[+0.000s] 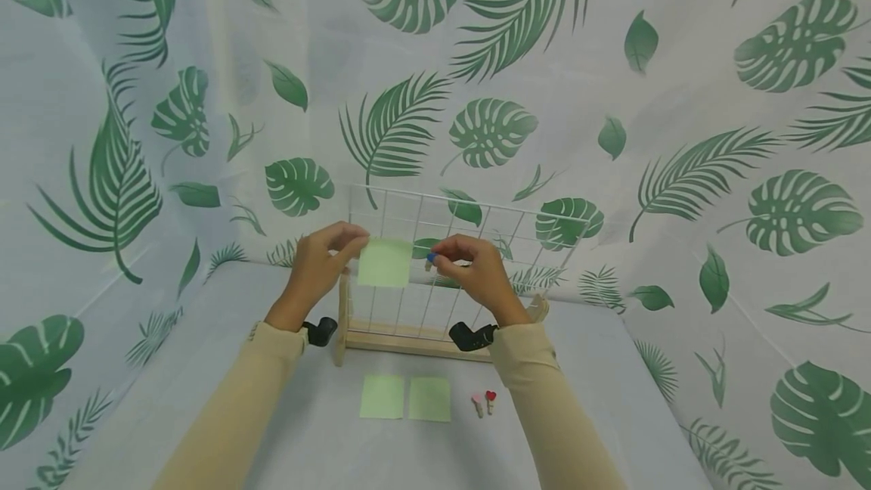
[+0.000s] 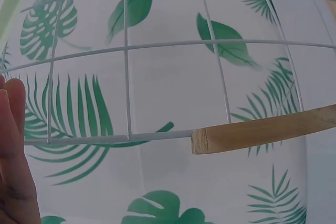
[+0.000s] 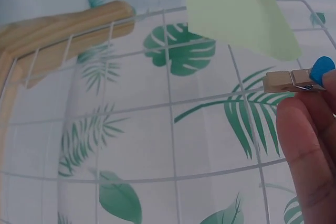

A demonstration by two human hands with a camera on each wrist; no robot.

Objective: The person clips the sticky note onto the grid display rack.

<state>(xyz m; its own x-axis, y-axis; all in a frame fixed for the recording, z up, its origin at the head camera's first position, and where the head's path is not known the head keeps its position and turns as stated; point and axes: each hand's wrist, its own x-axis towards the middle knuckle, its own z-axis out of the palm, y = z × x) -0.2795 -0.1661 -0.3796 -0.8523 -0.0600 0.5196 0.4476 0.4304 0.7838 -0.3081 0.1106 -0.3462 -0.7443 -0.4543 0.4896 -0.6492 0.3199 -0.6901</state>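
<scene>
My left hand [image 1: 325,259] pinches a pale green sticky note [image 1: 385,263] by its upper left edge, up against the white wire grid [image 1: 423,307]. To the right of the note, my right hand [image 1: 476,267] holds a small wooden clothespin [image 3: 286,81] with a blue decoration on its end. In the right wrist view the clothespin's tip points toward the grid, apart from the note. Only part of the left fingers [image 2: 11,129] shows in the left wrist view.
The grid stands in a wooden base [image 1: 408,344]. On the table in front lie two more green notes [image 1: 382,397] [image 1: 429,399], side by side. Right of them are a pink-topped clothespin [image 1: 478,404] and a red heart clothespin [image 1: 491,401]. Leaf-patterned cloth [image 1: 571,134] hangs behind.
</scene>
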